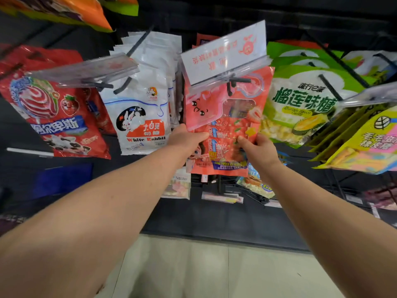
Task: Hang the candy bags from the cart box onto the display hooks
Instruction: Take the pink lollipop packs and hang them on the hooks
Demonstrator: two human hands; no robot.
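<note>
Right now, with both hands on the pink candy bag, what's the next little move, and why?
Probably ease the pink bag farther back along the hook, then let go. The left hand and right hand grip its lower half, and its top sits at the hook's tip under the raised price tag.

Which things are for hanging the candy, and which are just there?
For the job: pink bag, hook, left hand, right hand.
Just there: rabbit bags, durian bags, lollipop bags, yellow bags.
</note>
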